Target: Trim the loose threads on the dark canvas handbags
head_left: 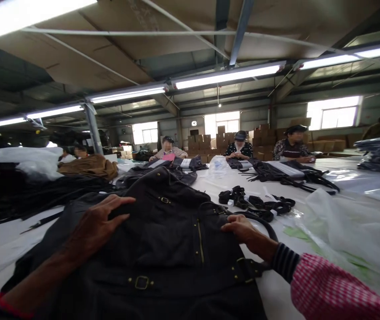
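A large black bag [173,240] lies on the white table in front of me, with brass-coloured buckles, studs and a vertical zip on its face. Over its left part is my left hand [105,218], thumb and fingers apart, holding nothing. At the bag's upper right edge, beside the handle [260,222], my right hand [241,229] has its fingers closed on the bag. A buckled strap [246,271] sticks out below that hand.
Coiled black straps [256,202] lie beyond the bag. Clear plastic bags [353,222] cover the table's right side. Dark bags [286,173] lie farther back, near several seated people [240,146]. Black cloth [43,195] is piled on the left.
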Demonstrator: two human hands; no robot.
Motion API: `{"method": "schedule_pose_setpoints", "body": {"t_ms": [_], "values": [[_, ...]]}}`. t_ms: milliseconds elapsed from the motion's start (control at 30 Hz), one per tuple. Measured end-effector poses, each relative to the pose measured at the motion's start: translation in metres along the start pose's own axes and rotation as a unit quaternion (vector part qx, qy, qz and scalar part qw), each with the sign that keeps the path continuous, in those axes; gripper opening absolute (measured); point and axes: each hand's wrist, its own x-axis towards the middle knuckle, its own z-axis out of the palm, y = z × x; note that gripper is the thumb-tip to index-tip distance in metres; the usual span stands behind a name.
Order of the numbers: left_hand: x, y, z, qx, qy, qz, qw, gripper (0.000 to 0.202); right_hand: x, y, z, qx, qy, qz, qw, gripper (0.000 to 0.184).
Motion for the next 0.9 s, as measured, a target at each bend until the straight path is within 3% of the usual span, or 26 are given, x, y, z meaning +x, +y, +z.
{"method": "schedule_pose_setpoints", "body": {"t_ms": [100, 200, 267, 333, 400, 500, 567, 633, 700, 800, 900], "values": [[0.015, 0.021, -0.023, -0.041, 0.03, -0.008, 0.999, 0.049, -0.022, -0.042, -0.017, 0.042, 0.044, -0.046, 0.997, 0.019], [0.038, 0.02, -0.037, -0.097, 0.031, -0.026, 0.994, 0.055, -0.055, -0.086, -0.04, 0.063, 0.076, -0.066, 0.993, 0.024], [0.056, 0.012, -0.037, -0.09, 0.018, 0.005, 0.996, 0.055, -0.076, -0.106, -0.051, 0.054, 0.079, -0.075, 0.993, 0.024], [0.071, 0.003, -0.023, -0.043, -0.011, 0.032, 0.998, 0.051, -0.092, -0.112, -0.055, 0.029, 0.083, -0.086, 0.992, 0.022], [0.08, -0.003, 0.004, 0.013, -0.063, 0.032, 0.997, 0.047, -0.097, -0.099, -0.053, -0.007, 0.076, -0.084, 0.993, 0.019], [0.073, -0.004, 0.059, 0.077, -0.143, 0.025, 0.986, 0.042, -0.093, -0.052, -0.049, -0.047, 0.034, -0.052, 0.997, 0.015], [0.06, -0.002, 0.091, 0.153, -0.188, 0.035, 0.97, 0.041, -0.096, -0.016, -0.053, -0.062, 0.0, -0.011, 0.998, 0.022], [0.05, -0.001, 0.109, 0.241, -0.217, 0.076, 0.943, 0.046, -0.111, 0.007, -0.064, -0.101, -0.045, 0.009, 0.994, 0.033], [0.049, 0.002, 0.114, 0.281, -0.227, 0.119, 0.925, 0.052, -0.137, 0.013, -0.079, -0.173, -0.108, -0.006, 0.979, 0.035], [0.06, 0.019, 0.103, 0.263, -0.244, 0.149, 0.921, 0.044, -0.185, 0.005, -0.097, -0.299, -0.2, -0.018, 0.933, 0.029], [0.056, 0.073, 0.085, 0.173, -0.279, 0.169, 0.929, 0.029, -0.216, 0.002, -0.102, -0.429, -0.179, -0.05, 0.884, 0.03]]}}
